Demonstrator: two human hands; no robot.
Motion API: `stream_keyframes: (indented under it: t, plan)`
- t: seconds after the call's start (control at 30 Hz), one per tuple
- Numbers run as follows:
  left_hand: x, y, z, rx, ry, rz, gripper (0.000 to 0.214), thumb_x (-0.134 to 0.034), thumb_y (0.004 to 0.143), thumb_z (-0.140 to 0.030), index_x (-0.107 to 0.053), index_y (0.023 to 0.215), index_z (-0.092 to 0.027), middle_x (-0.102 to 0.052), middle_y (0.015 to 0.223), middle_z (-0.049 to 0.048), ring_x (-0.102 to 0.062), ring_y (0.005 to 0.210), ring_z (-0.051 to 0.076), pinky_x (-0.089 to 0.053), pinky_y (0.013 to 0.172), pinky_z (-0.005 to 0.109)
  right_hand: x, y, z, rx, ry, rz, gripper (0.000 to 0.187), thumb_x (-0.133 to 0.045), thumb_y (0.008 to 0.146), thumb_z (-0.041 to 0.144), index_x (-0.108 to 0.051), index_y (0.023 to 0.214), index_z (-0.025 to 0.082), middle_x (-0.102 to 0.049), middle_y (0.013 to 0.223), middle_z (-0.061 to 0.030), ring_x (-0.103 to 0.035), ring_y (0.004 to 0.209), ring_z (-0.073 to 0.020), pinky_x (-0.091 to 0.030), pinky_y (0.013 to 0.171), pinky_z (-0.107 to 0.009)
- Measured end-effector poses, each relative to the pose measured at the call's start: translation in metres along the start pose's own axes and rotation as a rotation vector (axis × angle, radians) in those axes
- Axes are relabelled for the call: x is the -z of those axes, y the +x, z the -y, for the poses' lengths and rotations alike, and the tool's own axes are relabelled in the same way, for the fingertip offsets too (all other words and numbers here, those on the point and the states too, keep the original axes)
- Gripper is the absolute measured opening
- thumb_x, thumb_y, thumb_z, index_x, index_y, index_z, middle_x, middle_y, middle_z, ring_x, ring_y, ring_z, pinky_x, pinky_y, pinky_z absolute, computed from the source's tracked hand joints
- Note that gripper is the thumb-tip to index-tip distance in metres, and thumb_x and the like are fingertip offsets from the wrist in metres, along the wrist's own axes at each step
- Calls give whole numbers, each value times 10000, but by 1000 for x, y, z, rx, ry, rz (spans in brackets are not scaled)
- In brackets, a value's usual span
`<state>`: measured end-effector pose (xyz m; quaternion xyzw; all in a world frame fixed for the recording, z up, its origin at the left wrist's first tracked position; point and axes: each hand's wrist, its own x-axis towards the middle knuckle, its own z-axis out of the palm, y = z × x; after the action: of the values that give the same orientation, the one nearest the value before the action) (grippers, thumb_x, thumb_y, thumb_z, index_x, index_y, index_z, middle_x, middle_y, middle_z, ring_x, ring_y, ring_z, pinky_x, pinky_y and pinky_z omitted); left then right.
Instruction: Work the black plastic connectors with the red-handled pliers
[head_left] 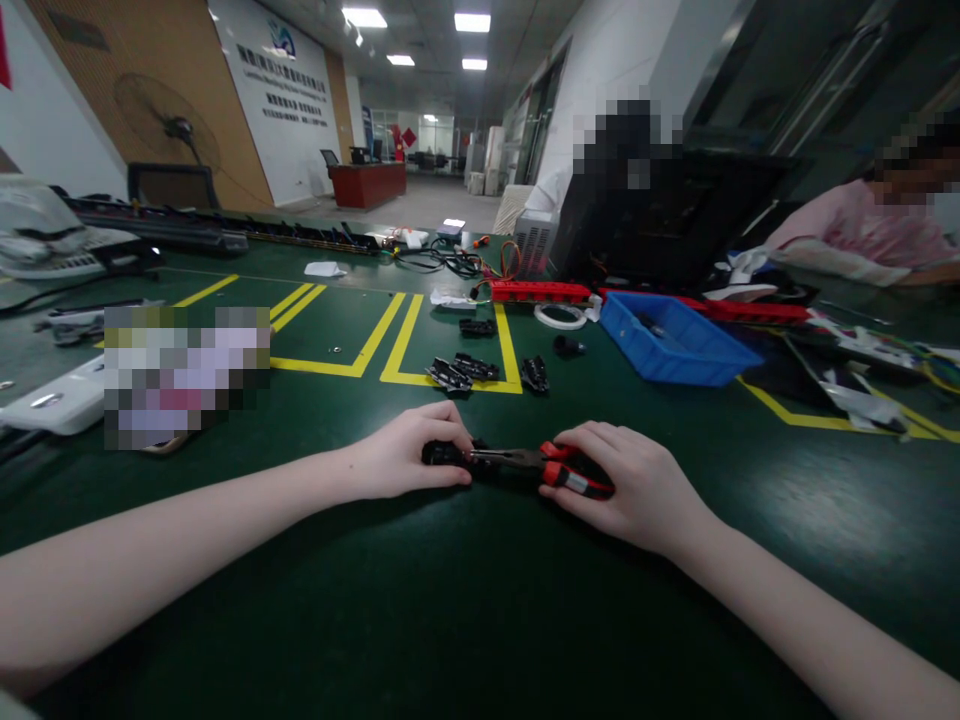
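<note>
Two hands are at work with one pair of pliers (576, 478): the left hand (439, 455) pinches one black part (444, 454) between thumb and fingers, just above the tabletop or on it (I cannot tell which), while the right hand (626, 487) is wrapped around the red-and-black handles, the plier nose reaching the part at the left fingertips. Four more black pieces lie beyond: one rear piece (477, 327), two front pieces (450, 375) close together, and one right-hand piece (535, 374). Near them are one black cylinder (570, 346), one white ring (561, 317) and one blue tray (682, 362). The table (465, 610) is dark green, marked out with yellow tape (319, 368). Behind it stretches an office with one reddish counter (369, 185), one fan (178, 128) at left and at least four lit ceiling panels; one person (855, 230) in pink sits at the right.
</note>
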<state>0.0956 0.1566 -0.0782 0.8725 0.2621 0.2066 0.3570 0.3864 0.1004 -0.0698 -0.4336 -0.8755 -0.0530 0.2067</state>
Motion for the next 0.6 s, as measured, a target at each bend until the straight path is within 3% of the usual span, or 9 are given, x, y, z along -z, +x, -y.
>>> stream_keyframes:
  t: [0.4, 0.6]
  plan:
    - [1, -1, -1, -5, 4, 11, 177, -694, 866, -310, -689, 992, -186, -570, 1049, 50, -576, 969, 206, -479, 873, 369, -1, 2, 3, 65, -57, -6, 345, -647, 834, 490, -633, 987, 181, -720, 928, -81, -664, 834, -229, -464, 893, -449]
    - [1, 0, -3, 15, 13, 9, 186, -708, 856, -308, -691, 991, -181, -567, 1026, 48, -575, 952, 204, -484, 854, 368, -2, 1, -2, 91, -87, -16, 366, -647, 829, 489, -631, 1019, 176, -726, 928, -81, -666, 827, -229, -448, 915, -469]
